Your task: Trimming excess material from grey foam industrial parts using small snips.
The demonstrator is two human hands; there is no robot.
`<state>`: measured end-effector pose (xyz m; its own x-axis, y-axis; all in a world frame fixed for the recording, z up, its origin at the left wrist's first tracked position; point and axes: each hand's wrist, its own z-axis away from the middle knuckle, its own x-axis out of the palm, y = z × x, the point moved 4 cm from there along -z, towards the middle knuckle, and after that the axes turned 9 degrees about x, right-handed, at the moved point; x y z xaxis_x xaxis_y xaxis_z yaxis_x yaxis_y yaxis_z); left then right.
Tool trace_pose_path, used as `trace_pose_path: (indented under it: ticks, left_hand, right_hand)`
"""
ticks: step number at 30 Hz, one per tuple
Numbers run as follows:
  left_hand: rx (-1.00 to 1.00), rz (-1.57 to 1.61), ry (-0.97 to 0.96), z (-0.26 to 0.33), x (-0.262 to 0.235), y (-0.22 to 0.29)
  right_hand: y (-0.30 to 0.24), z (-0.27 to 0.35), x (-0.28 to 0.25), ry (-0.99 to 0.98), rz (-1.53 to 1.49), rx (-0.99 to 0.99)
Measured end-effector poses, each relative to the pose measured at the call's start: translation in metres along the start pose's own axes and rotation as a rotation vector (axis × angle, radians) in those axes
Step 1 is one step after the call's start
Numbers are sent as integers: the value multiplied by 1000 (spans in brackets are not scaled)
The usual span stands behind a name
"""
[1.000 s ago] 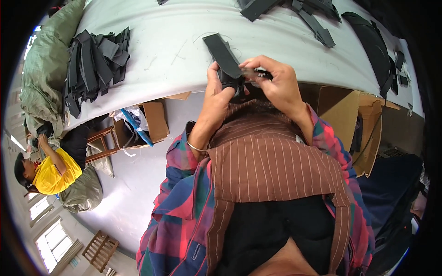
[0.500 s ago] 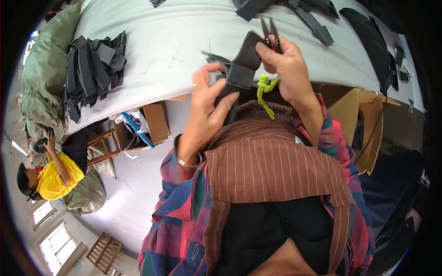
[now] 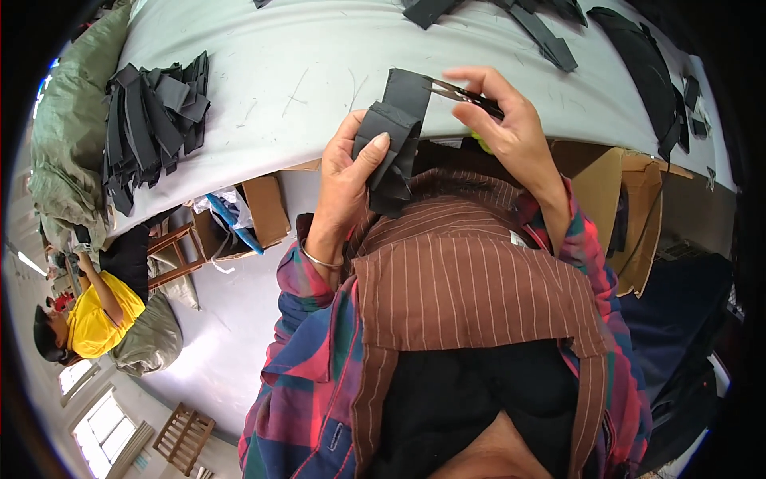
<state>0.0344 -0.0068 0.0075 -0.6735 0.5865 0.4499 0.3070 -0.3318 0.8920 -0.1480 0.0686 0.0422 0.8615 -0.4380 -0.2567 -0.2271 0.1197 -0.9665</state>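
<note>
The head view looks down at two bare hands in front of a big white table (image 3: 319, 64). The left hand (image 3: 351, 172) holds a dark grey cloth piece (image 3: 395, 136). The thumb presses on the front of the cloth and the other fingers wrap round behind it, so the grip is tight on the cloth. The cloth is folded and stands up tall, just over the near edge of the table, close to the person's chest.

The right hand (image 3: 511, 128) holds small metal snips (image 3: 463, 94). The fingers are closed around them. The thin blades point to the left and their tips touch the top right edge of the cloth. A bit of bright green (image 3: 481, 142) peeks out under this hand; what it is cannot be told.

A pile of dark cloth pieces (image 3: 152, 120) lies on the left part of the table, well apart from the hands. More dark strips (image 3: 550, 40) lie at the far side. The person wears a brown striped apron (image 3: 471, 279) over a checked shirt (image 3: 311, 351), and a thin bracelet (image 3: 319, 257) on the left wrist.

Under the table stand open cardboard boxes (image 3: 622, 191). Far down on the left, another person in a yellow top (image 3: 96, 319) sits by a green sack (image 3: 64, 144).
</note>
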Motion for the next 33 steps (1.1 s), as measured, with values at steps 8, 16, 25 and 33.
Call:
trace_pose_path:
  ticks: [8, 16, 25, 33]
  left_hand:
    - [-53, -25, -66, -2, 2, 3]
    - [-132, 26, -65, 2, 0, 2]
    - [-192, -2, -94, 5, -1, 4]
    - [-189, -30, -138, 5, -1, 3]
  right_hand:
    - [-9, 7, 5, -161, 250, -155]
    - [-20, 10, 4, -71, 540, -393]
    - [-17, 10, 1, -150, 466, -394]
    - [-19, 12, -1, -170, 471, -382]
